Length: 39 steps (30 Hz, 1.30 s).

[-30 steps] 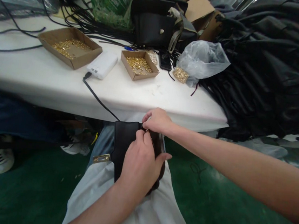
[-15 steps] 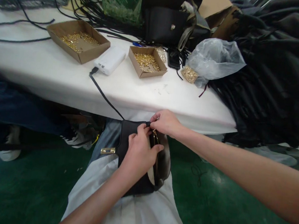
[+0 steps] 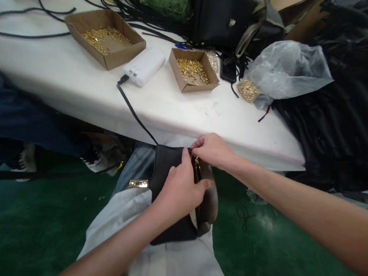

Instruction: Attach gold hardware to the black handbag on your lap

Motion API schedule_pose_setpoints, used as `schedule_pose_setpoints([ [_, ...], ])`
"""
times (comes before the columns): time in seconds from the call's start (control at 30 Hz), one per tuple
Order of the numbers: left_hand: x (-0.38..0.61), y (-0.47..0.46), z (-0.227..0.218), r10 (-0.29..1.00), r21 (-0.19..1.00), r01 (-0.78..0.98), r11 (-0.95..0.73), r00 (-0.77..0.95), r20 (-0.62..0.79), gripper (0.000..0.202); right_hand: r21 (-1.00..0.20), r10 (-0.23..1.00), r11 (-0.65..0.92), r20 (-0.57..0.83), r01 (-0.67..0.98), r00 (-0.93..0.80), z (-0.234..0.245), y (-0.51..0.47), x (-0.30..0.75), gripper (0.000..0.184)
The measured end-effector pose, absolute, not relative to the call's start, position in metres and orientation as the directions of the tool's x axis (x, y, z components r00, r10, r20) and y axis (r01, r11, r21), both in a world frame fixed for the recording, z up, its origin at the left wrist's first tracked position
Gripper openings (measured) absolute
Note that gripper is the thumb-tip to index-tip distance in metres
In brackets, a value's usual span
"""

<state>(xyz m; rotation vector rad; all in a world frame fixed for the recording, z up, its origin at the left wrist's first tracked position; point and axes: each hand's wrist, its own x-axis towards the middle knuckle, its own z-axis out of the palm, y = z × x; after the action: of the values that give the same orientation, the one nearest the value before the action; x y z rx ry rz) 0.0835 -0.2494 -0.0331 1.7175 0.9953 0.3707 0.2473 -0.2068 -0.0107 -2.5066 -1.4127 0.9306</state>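
Black leather, by the look of it: found the bag (image 3: 166, 164) on the lap (image 3: 178, 267), with its long axis pointing away from the body toward the table (image 3: 160, 109) and its mouth turned to the right. Saw the left hand (image 3: 182, 183) spread about half open across the bag, index finger straight toward the far edge, thumb apart over the mouth, bearing on the leather rather than clenched. Saw the right hand (image 3: 213, 149) drawn into a pinch at the bag's far right corner, thumb and forefinger closed on the edge, just beside the left index tip. Could not tell whether any small part sat between them. Judged the right hand the nearer to that corner, with its forearm to the bag's right. Noted a gold fitting (image 3: 196, 160) in the mouth near the same corner, and a clasp (image 3: 139, 183) jutting from the bag's left. Beyond the bag, saw a power bank (image 3: 144, 67) and big tray (image 3: 125, 54) leftward, a small tray (image 3: 177, 72) nearly straight ahead, a phone (image 3: 229, 68) and plastic sack (image 3: 288, 70) rightward.
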Motion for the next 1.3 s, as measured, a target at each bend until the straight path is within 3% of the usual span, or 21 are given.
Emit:
schedule_pose_setpoints([
  [0.13,0.081,-0.245,-0.028,0.735,0.921,0.389,-0.028,0.633,-0.245,0.079,-0.395,0.807,-0.55,-0.478,0.736,0.346,-0.015,-0.207,0.251,0.022],
  [0.37,0.084,-0.239,-0.032,0.721,0.881,0.457,-0.126,0.652,-0.234,0.079,-0.408,0.817,-0.541,-0.461,0.735,0.346,-0.02,-0.21,0.259,0.026],
  [0.57,0.083,-0.239,-0.053,0.735,0.88,0.446,-0.161,0.649,-0.195,0.092,-0.417,0.839,-0.519,-0.418,0.746,0.349,-0.021,-0.211,0.262,0.032],
  [0.77,0.081,-0.254,-0.052,0.752,0.774,0.575,-0.266,0.626,-0.206,0.107,-0.453,0.863,-0.472,-0.411,0.756,0.293,-0.022,-0.21,0.256,0.022],
  [0.97,0.071,-0.26,-0.061,0.755,0.829,0.543,-0.132,0.598,-0.271,0.116,-0.459,0.88,-0.448,-0.376,0.767,0.289,-0.026,-0.207,0.246,0.014],
  [1.13,0.069,-0.258,-0.067,0.768,0.858,0.502,-0.108,0.59,-0.249,0.112,-0.457,0.886,-0.44,-0.363,0.773,0.289,-0.027,-0.207,0.242,0.03],
  [1.3,0.071,-0.262,-0.079,0.785,0.791,0.549,-0.269,0.601,-0.15,0.109,-0.486,0.867,-0.454,-0.435,0.747,0.243,-0.021,-0.208,0.241,0.034],
])
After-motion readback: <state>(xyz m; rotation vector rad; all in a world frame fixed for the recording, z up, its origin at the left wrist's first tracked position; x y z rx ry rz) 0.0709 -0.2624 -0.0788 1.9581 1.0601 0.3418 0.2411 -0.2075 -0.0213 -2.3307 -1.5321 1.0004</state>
